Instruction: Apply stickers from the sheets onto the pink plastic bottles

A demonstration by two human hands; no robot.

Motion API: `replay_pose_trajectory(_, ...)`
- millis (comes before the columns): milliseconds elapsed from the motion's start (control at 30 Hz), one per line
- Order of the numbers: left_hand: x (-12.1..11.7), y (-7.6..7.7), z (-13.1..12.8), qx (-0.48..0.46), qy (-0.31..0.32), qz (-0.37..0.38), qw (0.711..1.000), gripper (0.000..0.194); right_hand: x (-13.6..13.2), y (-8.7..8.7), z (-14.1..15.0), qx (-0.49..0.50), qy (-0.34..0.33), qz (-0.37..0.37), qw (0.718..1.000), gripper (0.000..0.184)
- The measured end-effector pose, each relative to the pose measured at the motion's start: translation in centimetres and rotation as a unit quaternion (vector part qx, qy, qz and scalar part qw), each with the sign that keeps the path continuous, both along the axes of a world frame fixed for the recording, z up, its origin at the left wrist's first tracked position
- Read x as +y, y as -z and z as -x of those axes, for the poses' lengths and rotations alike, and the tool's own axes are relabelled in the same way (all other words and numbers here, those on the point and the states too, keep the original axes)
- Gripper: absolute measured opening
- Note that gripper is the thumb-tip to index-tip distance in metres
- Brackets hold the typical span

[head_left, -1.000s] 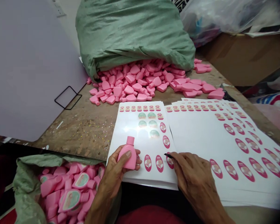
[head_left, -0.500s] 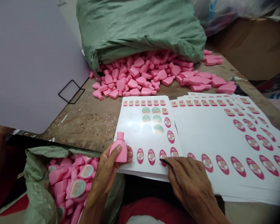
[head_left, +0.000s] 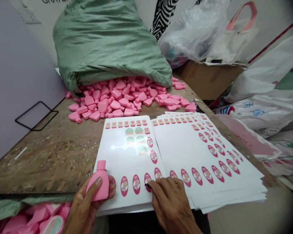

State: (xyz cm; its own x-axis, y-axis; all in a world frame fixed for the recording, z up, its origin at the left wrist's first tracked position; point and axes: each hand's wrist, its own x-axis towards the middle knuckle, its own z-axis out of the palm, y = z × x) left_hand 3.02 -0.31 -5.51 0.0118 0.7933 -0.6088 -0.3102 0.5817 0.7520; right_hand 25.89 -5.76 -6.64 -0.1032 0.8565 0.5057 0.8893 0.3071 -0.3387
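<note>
Nearest me, the left hand [head_left: 81, 203] has its fingers wrapped round a pink bottle [head_left: 100, 187], cap up, over the near left edge of the label sheet [head_left: 118, 164]. The right hand [head_left: 169, 201] pinches a small dark tool [head_left: 147, 186], its tip at an oval sticker [head_left: 147, 177] in the bottom row. If that sticker is being lifted, I'd slide the tip in flat under one edge and keep the bottle's front clear of the thumb. Beyond, loose pink bottles [head_left: 114, 104] spill across the desk [head_left: 51, 152] from a green sack [head_left: 109, 42].

pink bottle [head_left: 100, 187]: plain, upright, in left hand [head_left: 86, 198] | dark tool [head_left: 147, 185]: at oval label [head_left: 147, 178] | sticker sheet [head_left: 124, 164]: flat, part-bare
</note>
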Motion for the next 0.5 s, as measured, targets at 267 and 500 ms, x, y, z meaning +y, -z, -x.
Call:
replay_pose_trajectory(267,0.0,-0.2,-0.5,0.007,0.021,-0.008,1.000,0.038,-0.2,0.9,-0.5,-0.042,0.015,0.014,0.999,0.026)
replay_pose_trajectory(500,0.0,-0.6,-1.2,0.011,-0.005,-0.019,1.000,0.041,-0.3,1.4,-1.0,-0.007,0.013,-0.023,1.000,0.029)
